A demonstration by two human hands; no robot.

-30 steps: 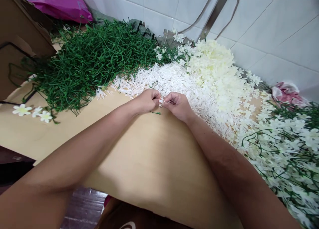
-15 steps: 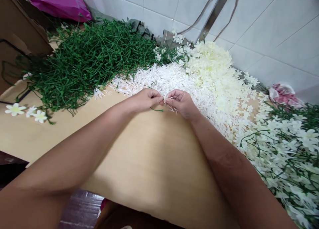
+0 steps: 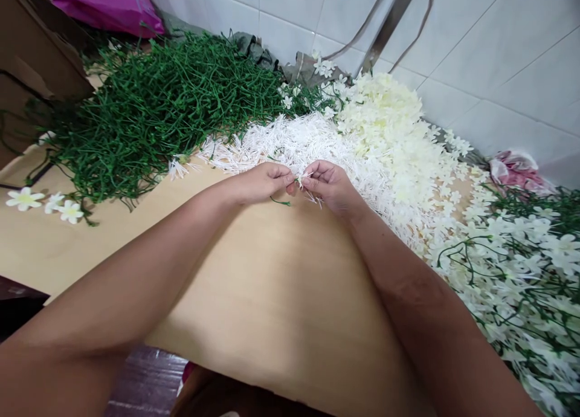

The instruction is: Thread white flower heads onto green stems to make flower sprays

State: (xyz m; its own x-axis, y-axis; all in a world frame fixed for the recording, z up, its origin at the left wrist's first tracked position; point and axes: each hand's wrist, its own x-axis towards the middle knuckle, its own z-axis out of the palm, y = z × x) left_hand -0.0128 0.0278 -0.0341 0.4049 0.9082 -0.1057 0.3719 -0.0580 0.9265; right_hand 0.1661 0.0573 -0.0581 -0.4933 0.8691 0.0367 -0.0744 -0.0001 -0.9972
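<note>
My left hand (image 3: 270,181) pinches a thin green artificial flower stem (image 3: 281,202), whose lower end shows beneath the fingers. Close beside it, my right hand (image 3: 327,186) is closed on a few white artificial stamens (image 3: 312,197), their thin ends sticking out below the fingertips. Both sets of fingertips nearly meet over the near edge of a heap of white stamens (image 3: 299,136). The exact point where stem and stamens come together is too small to make out.
A large pile of green stems (image 3: 176,96) lies at the back left, pale yellow petals (image 3: 385,121) at the back right. Finished-looking white flowers with stems (image 3: 521,278) spread along the right. Several blossoms (image 3: 25,199) lie at left on the tan board (image 3: 254,296). A tiled wall (image 3: 489,48) stands behind.
The fingertips have drawn slightly apart, the left hand and its green stem shifting a little to the left. Both hands keep their pinch.
</note>
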